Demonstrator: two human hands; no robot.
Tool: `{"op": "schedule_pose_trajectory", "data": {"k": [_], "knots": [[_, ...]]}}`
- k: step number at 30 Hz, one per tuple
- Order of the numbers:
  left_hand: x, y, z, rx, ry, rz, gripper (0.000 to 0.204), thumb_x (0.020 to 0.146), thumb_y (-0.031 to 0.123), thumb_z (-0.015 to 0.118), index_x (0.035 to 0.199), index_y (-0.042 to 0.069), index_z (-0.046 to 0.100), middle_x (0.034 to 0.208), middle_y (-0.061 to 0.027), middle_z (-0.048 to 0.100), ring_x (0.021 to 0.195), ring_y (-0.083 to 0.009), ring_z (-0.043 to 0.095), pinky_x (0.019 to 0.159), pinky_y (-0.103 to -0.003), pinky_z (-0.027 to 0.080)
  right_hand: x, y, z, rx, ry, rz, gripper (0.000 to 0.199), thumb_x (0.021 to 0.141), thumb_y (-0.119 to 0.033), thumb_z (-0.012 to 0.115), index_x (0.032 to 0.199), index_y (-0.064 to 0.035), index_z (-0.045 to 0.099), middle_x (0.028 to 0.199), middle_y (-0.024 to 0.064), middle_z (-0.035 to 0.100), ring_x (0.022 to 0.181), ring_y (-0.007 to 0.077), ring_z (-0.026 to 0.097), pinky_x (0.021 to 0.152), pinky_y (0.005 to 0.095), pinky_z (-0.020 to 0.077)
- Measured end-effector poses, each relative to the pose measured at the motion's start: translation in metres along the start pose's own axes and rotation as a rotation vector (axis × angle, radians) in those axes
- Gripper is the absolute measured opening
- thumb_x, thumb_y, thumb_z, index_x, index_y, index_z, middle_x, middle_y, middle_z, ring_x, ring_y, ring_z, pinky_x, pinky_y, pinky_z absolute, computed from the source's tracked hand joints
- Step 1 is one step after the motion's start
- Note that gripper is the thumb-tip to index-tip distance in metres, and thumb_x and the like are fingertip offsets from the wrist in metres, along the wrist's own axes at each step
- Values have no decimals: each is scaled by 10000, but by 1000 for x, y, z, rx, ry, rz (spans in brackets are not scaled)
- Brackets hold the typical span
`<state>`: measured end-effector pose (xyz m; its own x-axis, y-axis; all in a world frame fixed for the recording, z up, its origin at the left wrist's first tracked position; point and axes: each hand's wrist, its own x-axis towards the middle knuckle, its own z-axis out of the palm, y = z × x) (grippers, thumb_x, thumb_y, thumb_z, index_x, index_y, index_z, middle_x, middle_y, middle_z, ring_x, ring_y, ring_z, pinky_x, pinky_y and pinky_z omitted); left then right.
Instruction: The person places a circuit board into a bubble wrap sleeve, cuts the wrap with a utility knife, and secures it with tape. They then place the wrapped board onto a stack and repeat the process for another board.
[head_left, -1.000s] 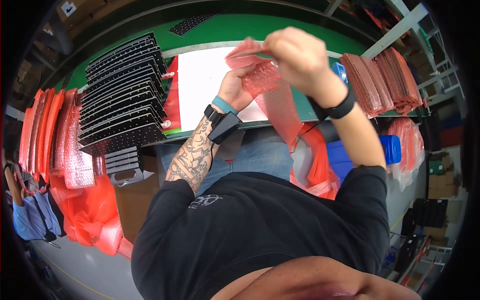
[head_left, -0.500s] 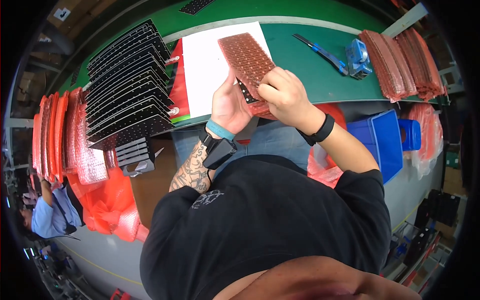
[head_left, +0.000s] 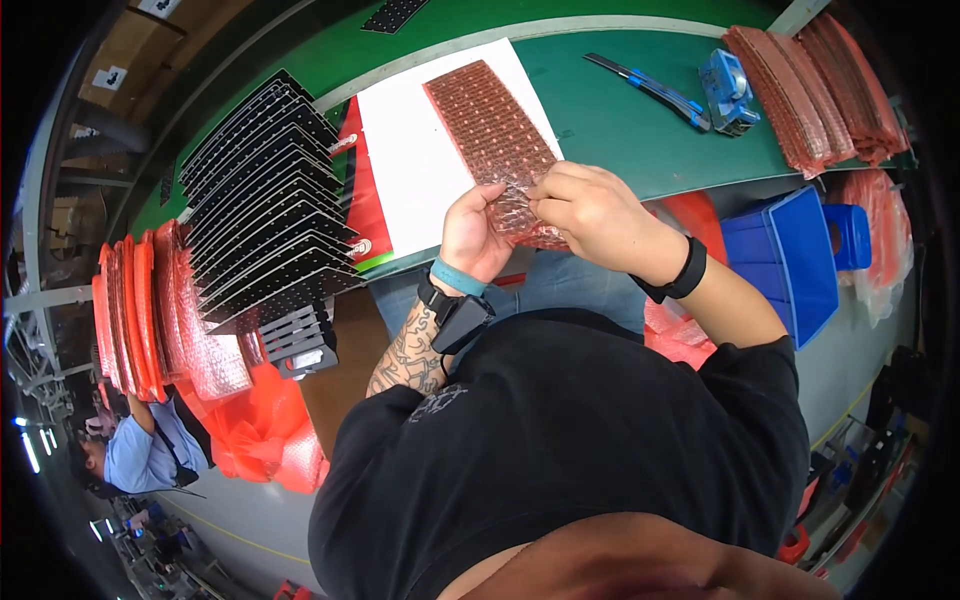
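A red bubble-wrap bag (head_left: 490,115) with a dark panel showing through it slants over a white sheet (head_left: 400,150) at the table's front edge. The near end of the bag is crumpled and shiny. My left hand (head_left: 470,235) holds its near left corner, thumb on top and fingers beneath. Closed in a pinch, my right hand (head_left: 620,225) grips the film at the near right side; its fingertips are partly hidden. Left of the sheet stands a row of black perforated panels (head_left: 270,200), with a red printed sheet (head_left: 367,205) between.
A utility knife (head_left: 650,90) and a blue tape dispenser (head_left: 728,92) lie right of the sheet. Bubble-wrap bags are stacked at far right (head_left: 790,100) and left (head_left: 150,320). A blue bin (head_left: 785,265) sits below the table's right side. Another person (head_left: 145,450) is at lower left.
The bag's near end has closed over the black panel corner that showed between my hands. My left palm has turned and its thumb now presses on the film. The whole view has shifted slightly.
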<state>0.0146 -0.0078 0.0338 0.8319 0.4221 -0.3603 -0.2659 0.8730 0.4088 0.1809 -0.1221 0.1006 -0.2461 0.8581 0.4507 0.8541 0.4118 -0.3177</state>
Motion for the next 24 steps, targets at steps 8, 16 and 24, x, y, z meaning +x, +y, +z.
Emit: {"op": "schedule_pose_trajectory", "data": {"k": [8, 16, 24], "knots": [[-4, -6, 10, 19, -3, 43, 297, 1034, 73, 468, 1295, -40, 553, 1218, -159, 667, 1096, -268, 680, 948, -435, 578, -7, 8, 17, -17, 86, -5, 76, 666, -25, 656, 736, -50, 638, 764, 50, 588, 799, 254, 610, 664, 385, 528], [-11, 11, 6, 86, -36, -53, 377, 1014, -14, 495, 1389, -36, 478, 1267, -152, 640, 1120, -268, 672, 966, -440, 578, 7, 13, 19, 34, 56, 19, 97, 659, 15, 649, 706, -56, 602, 724, 73, 539, 720, 268, 583, 606, 411, 491], [-15, 10, 4, 116, 67, 186, 435, 999, -90, 468, 1429, -39, 433, 1369, -146, 582, 1232, -247, 606, 1067, -398, 503, 66, 30, 3, 144, -334, 162, 73, 755, -47, 730, 752, -53, 658, 732, 70, 599, 735, 255, 640, 605, 369, 520]]}}
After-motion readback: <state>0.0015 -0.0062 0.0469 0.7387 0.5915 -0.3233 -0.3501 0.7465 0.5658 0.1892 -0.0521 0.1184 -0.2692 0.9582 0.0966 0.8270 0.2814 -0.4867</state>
